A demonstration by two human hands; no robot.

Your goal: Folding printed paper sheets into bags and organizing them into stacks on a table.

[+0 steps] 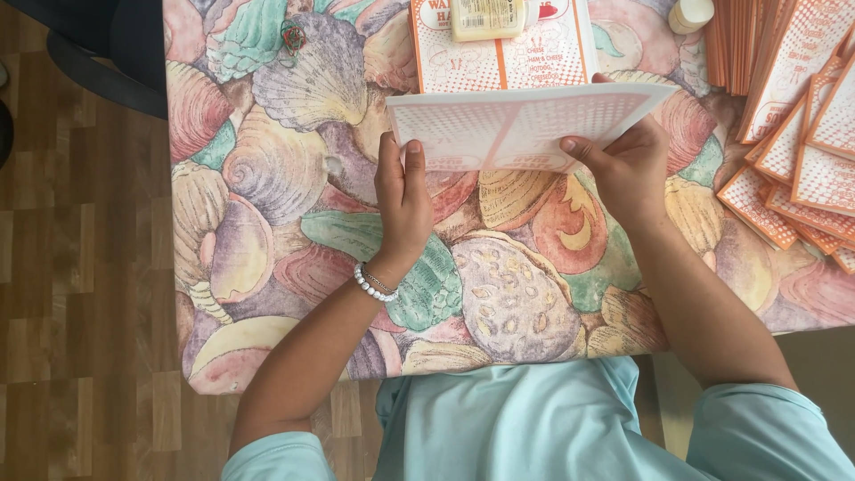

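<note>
The surface (267, 214), covered by a shell-patterned cloth, is overlooked from above. An orange-and-white printed sheet (521, 125) is held just above it, pinched at its near edge by the left grip (403, 200) and right grip (623, 169).

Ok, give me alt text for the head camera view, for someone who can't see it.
Seen from above, a person's left hand and right hand hold up a folded orange-and-white printed sheet over a table covered in a seashell-patterned cloth. More orange sheets lie stacked and fanned at the right, and a pale yellow bottle rests on a printed sheet at the top.
</note>
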